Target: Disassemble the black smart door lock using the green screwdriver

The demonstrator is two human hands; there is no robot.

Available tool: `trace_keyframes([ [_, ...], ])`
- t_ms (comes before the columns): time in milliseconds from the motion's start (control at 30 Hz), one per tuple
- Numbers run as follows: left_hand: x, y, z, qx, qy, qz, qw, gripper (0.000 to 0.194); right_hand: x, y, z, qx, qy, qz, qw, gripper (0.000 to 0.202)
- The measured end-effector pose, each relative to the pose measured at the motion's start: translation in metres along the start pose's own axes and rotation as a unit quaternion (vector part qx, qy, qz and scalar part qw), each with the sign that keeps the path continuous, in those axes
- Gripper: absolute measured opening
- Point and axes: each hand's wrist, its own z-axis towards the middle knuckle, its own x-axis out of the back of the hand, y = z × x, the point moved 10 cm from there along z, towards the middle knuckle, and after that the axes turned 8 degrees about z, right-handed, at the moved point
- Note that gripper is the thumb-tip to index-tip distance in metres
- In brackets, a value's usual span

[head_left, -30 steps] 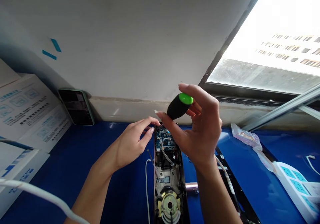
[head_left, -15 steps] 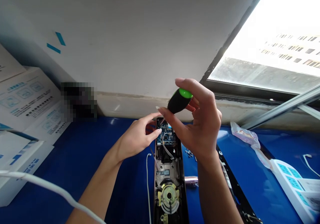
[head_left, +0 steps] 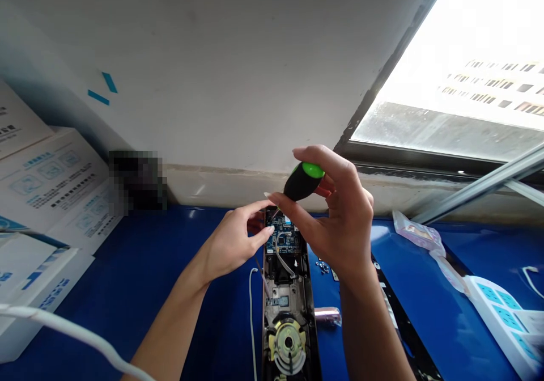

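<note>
My right hand (head_left: 340,211) is closed around a screwdriver (head_left: 301,181) with a black handle and green end cap. Its shaft slants down to the upper left corner of a blue circuit board (head_left: 283,235). The board sits at the far end of a long dark lock housing (head_left: 278,283), which also holds a short white cable and a round metal mechanism (head_left: 289,344). With thumb and fingers apart, my left hand (head_left: 238,233) steadies the housing's upper left edge; its fingertips are partly hidden behind the rim.
Small screws (head_left: 322,266) and a pink-wrapped cylinder (head_left: 327,316) lie right of the housing. Farther right are a black panel (head_left: 408,330), a plastic bag (head_left: 419,231) and a power strip (head_left: 501,313). White boxes (head_left: 55,182) stand left. A thin white cable (head_left: 252,324) runs beside the housing.
The view has tilted slightly, so most things sit a little lower in the frame. Both hands keep their places, with the screwdriver still at the board's corner.
</note>
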Motion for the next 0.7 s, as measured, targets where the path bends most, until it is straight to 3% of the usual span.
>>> trace_keyframes([
  [267, 0.0023, 0.0043, 0.0006, 0.008, 0.000, 0.001, 1.000, 0.056, 0.0011, 0.0033, 0.0004, -0.008, -0.014, 0.028, 0.999, 0.055],
  [500, 0.0056, 0.0072, 0.0006, 0.020, 0.004, 0.006, 1.000, 0.051, -0.0033, -0.0020, 0.0012, 0.000, -0.073, 0.075, 0.995, 0.054],
  [600, 0.0039, 0.0070, 0.0005, 0.016, -0.004, 0.000, 1.000, 0.054, -0.0078, -0.0010, -0.0012, -0.018, -0.106, 0.093, 0.990, 0.061],
  [700, 0.0019, 0.0038, 0.0001, 0.017, -0.013, -0.006, 1.000, 0.056, -0.0053, 0.0046, -0.0020, -0.049, -0.094, 0.090, 0.990, 0.062],
])
